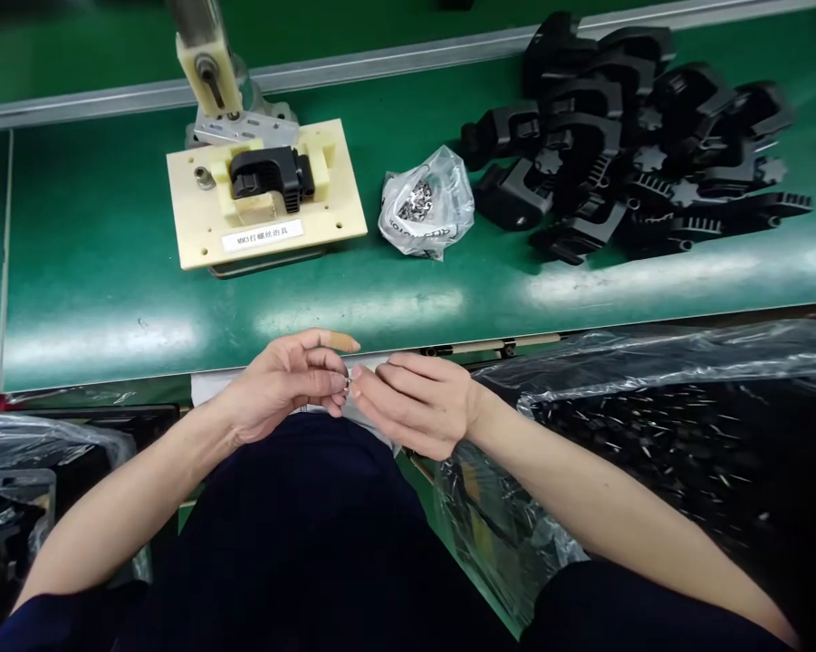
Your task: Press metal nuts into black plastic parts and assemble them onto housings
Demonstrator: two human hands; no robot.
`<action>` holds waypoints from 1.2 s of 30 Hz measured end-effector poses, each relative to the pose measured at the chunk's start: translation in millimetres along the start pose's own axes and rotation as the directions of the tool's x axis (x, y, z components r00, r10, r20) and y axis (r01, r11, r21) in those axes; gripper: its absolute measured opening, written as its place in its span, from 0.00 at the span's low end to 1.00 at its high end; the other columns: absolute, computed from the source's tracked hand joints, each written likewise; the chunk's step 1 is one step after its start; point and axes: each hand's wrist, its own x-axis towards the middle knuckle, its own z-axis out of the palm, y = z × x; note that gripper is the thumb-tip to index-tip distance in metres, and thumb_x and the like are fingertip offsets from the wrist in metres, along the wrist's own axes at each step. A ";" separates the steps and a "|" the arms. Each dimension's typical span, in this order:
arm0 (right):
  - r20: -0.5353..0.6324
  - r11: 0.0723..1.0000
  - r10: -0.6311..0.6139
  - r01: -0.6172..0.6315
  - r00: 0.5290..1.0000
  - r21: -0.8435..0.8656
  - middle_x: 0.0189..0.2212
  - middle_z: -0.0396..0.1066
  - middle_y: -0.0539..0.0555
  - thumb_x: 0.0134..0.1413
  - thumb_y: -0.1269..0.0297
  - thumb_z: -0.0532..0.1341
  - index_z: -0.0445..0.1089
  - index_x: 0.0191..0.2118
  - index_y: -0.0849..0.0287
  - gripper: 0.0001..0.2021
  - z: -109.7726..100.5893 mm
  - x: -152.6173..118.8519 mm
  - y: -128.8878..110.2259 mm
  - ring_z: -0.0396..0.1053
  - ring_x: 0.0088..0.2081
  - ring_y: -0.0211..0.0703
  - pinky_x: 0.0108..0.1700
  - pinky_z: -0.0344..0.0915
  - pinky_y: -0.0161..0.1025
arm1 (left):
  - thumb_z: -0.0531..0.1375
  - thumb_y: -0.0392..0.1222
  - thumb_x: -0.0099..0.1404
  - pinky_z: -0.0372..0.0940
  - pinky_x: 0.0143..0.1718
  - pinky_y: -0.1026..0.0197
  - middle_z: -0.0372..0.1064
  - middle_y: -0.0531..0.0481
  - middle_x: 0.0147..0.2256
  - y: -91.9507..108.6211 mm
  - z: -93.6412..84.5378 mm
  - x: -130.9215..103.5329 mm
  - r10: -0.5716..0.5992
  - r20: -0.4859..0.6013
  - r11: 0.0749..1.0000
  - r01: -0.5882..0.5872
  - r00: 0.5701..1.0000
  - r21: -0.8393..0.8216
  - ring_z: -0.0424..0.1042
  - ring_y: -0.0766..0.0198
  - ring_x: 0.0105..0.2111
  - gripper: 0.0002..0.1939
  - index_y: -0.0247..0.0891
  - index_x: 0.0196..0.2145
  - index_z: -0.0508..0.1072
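Observation:
Both hands meet just off the front edge of the green table, fingertips nearly touching around a tiny metal piece point(348, 384). My left hand point(291, 382) pinches it between thumb and fingers, with a tan covering on the index finger. My right hand point(417, 398) has its fingertips pressed together at the same piece; what exactly they hold is too small to name. Beyond them, a cream fixture plate point(200, 231) bears a black plastic part point(268, 175). Right of it lies an open clear bag point(448, 213) with small metal screws point(417, 201) inside.
A metal post with a cream block point(209, 77) rises behind the fixture. Many black parts point(584, 136) are heaped at the table's right. Plastic-lined containers of dark parts flank the body, one at the lower right point(652, 435), one at the lower left point(14, 489).

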 end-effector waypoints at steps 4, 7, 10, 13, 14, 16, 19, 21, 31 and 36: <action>-0.041 0.987 0.148 -0.145 0.988 0.074 0.29 0.75 0.51 0.54 0.74 0.61 0.71 0.28 0.58 0.06 14.0 -1.8 -11.5 0.69 0.27 0.36 0.27 0.69 0.34 | 0.67 0.30 0.51 0.65 0.27 0.66 0.68 0.56 0.23 -6.6 -4.7 1.8 0.178 -0.062 0.981 -0.172 0.982 0.095 0.67 0.71 0.23 0.15 0.35 0.38 0.73; -0.040 0.636 0.748 -0.698 0.663 0.330 0.30 0.73 0.53 0.54 0.75 0.61 0.70 0.34 0.58 0.05 28.2 5.5 -32.4 0.70 0.29 0.38 0.28 0.69 0.36 | 0.66 0.32 0.53 0.65 0.30 0.66 0.66 0.57 0.23 -14.6 -7.1 4.4 0.472 -0.193 0.878 -0.439 0.860 0.190 0.66 0.71 0.24 0.15 0.36 0.40 0.72; 0.223 0.011 0.954 -0.765 0.201 0.644 0.28 0.70 0.50 0.57 0.73 0.60 0.70 0.34 0.57 0.04 42.1 21.3 -54.1 0.67 0.26 0.34 0.26 0.66 0.33 | 0.65 0.34 0.56 0.66 0.30 0.66 0.66 0.57 0.24 -22.2 -10.3 5.1 0.663 -0.237 0.743 -0.589 0.710 0.318 0.66 0.70 0.26 0.18 0.39 0.45 0.70; 0.332 -0.221 0.942 -0.648 0.052 0.729 0.27 0.68 0.48 0.55 0.71 0.61 0.71 0.31 0.56 0.04 52.9 36.5 -66.1 0.64 0.24 0.31 0.25 0.63 0.31 | 0.62 0.33 0.59 0.66 0.29 0.66 0.65 0.57 0.26 -26.8 -15.4 2.3 0.767 -0.197 0.617 -0.619 0.611 0.486 0.66 0.70 0.26 0.24 0.42 0.53 0.65; 0.322 -0.235 0.947 -0.641 0.019 0.731 0.27 0.68 0.48 0.55 0.71 0.61 0.72 0.31 0.56 0.04 55.6 40.2 -67.7 0.64 0.25 0.32 0.26 0.63 0.32 | 0.61 0.32 0.60 0.66 0.29 0.66 0.65 0.57 0.27 -27.6 -17.5 0.9 0.797 -0.173 0.567 -0.617 0.579 0.546 0.66 0.70 0.26 0.26 0.43 0.55 0.63; 0.291 -0.229 0.957 -0.659 -0.016 0.717 0.26 0.68 0.48 0.54 0.72 0.62 0.72 0.30 0.56 0.05 59.8 45.7 -68.8 0.64 0.26 0.33 0.27 0.62 0.32 | 0.59 0.30 0.60 0.66 0.30 0.65 0.65 0.56 0.27 -28.4 -22.2 -1.7 0.847 -0.110 0.454 -0.600 0.520 0.659 0.66 0.69 0.26 0.29 0.43 0.58 0.61; 0.261 -0.195 0.965 -0.699 -0.012 0.688 0.26 0.68 0.48 0.53 0.73 0.61 0.72 0.30 0.56 0.05 64.1 50.9 -69.4 0.64 0.28 0.33 0.29 0.62 0.33 | 0.57 0.27 0.60 0.67 0.31 0.65 0.64 0.56 0.27 -28.8 -29.2 -5.0 0.888 -0.005 0.297 -0.567 0.459 0.769 0.65 0.69 0.27 0.31 0.43 0.59 0.59; 0.259 -0.167 0.966 -0.721 0.017 0.672 0.26 0.68 0.48 0.52 0.74 0.61 0.71 0.30 0.56 0.06 66.0 53.0 -70.1 0.64 0.28 0.34 0.29 0.62 0.33 | 0.56 0.26 0.60 0.67 0.31 0.65 0.63 0.57 0.27 -28.9 -32.7 -7.6 0.902 0.043 0.226 -0.554 0.430 0.801 0.65 0.69 0.26 0.32 0.44 0.60 0.58; -0.054 0.531 0.834 -0.773 0.549 0.347 0.26 0.67 0.50 0.53 0.73 0.60 0.64 0.26 0.55 0.08 84.5 60.7 46.8 0.64 0.29 0.39 0.34 0.63 0.40 | 0.58 0.33 0.62 0.71 0.37 0.61 0.69 0.49 0.36 27.8 -60.8 -1.8 0.931 0.126 0.072 -0.510 0.342 0.857 0.71 0.65 0.35 0.23 0.39 0.55 0.62; -0.005 0.549 0.833 -0.825 0.554 0.132 0.33 0.69 0.52 0.58 0.66 0.60 0.64 0.29 0.54 0.07 129.5 75.8 118.5 0.66 0.37 0.43 0.45 0.65 0.43 | 0.59 0.43 0.64 0.70 0.39 0.58 0.69 0.48 0.38 101.5 -100.0 49.1 0.982 0.135 -0.052 -0.502 0.130 0.863 0.71 0.60 0.41 0.17 0.45 0.50 0.64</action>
